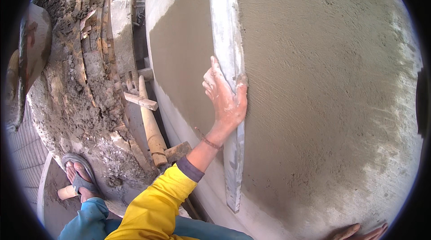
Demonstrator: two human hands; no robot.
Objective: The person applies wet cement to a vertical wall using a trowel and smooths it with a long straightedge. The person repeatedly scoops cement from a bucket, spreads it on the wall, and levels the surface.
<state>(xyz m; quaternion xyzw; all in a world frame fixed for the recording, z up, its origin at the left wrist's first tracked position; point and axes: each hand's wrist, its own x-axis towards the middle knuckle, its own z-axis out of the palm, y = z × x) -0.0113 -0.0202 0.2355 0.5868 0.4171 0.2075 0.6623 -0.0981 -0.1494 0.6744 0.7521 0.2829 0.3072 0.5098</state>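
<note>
My left hand (226,103), speckled with pale mortar, grips a long metal straightedge (224,24) with the thumb on its right side and the fingers on its left. The straightedge runs nearly upright in view and lies against a wall of fresh grey plaster (314,83). To its left the plaster (182,56) looks smooth; to its right it is rougher, with faint scrape lines. At the lower right edge, only some fingers of my right hand (361,232) show, stretched out near the wall and holding nothing visible.
Mortar-caked boards (90,83) lie on the left, where my sandalled foot (81,177) stands. A bamboo pole (152,128) with a wooden crosspiece (140,101) runs beside a dark gap along the wall. A mortar-stained curved object (38,38) sits at the far left, its kind unclear.
</note>
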